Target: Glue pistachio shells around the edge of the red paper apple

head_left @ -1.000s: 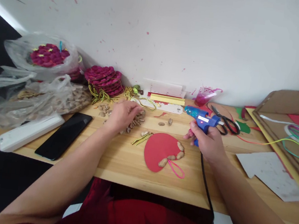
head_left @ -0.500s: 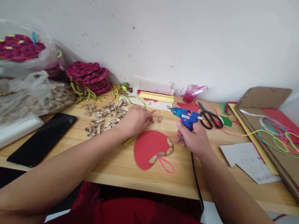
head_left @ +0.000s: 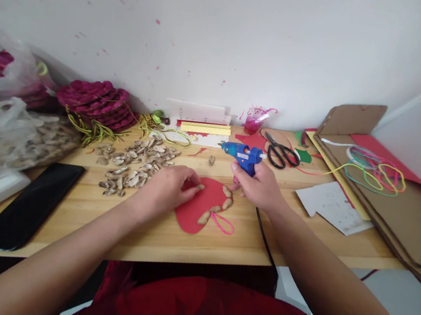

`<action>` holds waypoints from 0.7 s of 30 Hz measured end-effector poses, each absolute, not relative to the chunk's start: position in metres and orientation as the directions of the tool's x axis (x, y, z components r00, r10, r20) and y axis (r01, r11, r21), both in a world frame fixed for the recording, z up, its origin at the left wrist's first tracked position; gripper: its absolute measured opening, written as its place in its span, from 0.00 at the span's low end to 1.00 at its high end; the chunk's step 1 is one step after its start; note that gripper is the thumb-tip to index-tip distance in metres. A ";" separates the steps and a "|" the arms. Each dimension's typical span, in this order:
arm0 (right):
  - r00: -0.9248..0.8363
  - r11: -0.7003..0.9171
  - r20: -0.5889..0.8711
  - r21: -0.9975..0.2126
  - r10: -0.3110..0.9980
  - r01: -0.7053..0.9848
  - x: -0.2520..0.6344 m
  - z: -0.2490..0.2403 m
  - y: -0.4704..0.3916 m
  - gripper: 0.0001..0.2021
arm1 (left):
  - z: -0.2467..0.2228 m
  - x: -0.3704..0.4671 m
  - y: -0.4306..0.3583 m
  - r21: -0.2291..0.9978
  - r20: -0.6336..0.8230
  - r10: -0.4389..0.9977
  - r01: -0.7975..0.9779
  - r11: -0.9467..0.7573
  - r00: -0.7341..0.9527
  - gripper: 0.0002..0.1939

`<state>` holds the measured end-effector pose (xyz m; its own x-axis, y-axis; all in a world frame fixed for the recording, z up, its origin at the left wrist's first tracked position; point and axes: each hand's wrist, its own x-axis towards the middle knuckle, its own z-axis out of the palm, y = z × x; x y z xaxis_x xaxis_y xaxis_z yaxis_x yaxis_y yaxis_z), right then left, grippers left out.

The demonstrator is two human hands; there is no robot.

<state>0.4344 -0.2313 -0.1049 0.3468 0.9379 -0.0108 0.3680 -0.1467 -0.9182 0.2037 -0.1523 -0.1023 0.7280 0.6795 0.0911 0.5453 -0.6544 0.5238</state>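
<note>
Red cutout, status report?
Left hand pinching peanut shell over red cutout. Right hand gripping blue glue gun. Four shells along its edge. Left hand hides part.

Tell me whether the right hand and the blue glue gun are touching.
Touching. The head view shows the right hand closed around the grip of the blue glue gun, with no gap between them.

Craft workspace, wooden table (head_left: 139,240), glue gun (head_left: 242,156), scissors (head_left: 282,151), cardboard (head_left: 401,196)

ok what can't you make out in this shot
- Small piece in left hand: head view, fingers cover most
- Trigger of glue gun: head view, behind right hand
- Print on label: head view, too small
- Upper plastic bag: head view, cut by left edge
</note>
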 end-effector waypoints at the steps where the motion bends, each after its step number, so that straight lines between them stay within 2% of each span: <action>1: 0.348 -0.153 -0.021 -0.922 0.937 0.355 0.434 -0.105 -0.231 0.13 | -0.104 0.201 -0.155 0.512 0.097 0.684 0.553 -0.657 0.723 0.08; 5: 0.311 -0.133 -0.067 -0.972 0.948 0.196 0.428 -0.106 -0.229 0.15 | -0.106 0.194 -0.163 0.520 0.126 0.727 0.579 -0.628 0.675 0.08; 10: 0.281 -0.034 -0.009 -0.996 0.960 0.084 0.425 -0.109 -0.227 0.20 | -0.096 0.201 -0.159 0.663 0.070 0.758 0.537 -0.521 0.648 0.08; 12: 0.317 0.017 0.045 -0.996 0.947 0.090 0.426 -0.108 -0.226 0.21 | -0.092 0.209 -0.154 0.612 0.075 0.738 0.554 -0.565 0.670 0.07; 16: 0.370 0.059 0.082 -0.995 0.926 0.075 0.433 -0.105 -0.226 0.20 | -0.089 0.225 -0.145 0.405 0.026 0.649 0.586 -0.702 0.760 0.06; 19: 0.375 0.053 0.079 -0.995 0.923 0.078 0.434 -0.105 -0.225 0.21 | -0.085 0.228 -0.142 0.346 -0.038 0.614 0.587 -0.732 0.788 0.10; 21: 0.365 0.061 0.088 -0.995 0.927 0.085 0.434 -0.105 -0.225 0.21 | -0.080 0.226 -0.139 0.302 -0.027 0.627 0.605 -0.737 0.778 0.12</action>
<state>0.4342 -0.2249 -0.1054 0.3652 0.9268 0.0879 0.0852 0.0607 -0.9945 0.2265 -0.1392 -0.0798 0.7784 0.6272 -0.0271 0.6046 -0.7372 0.3017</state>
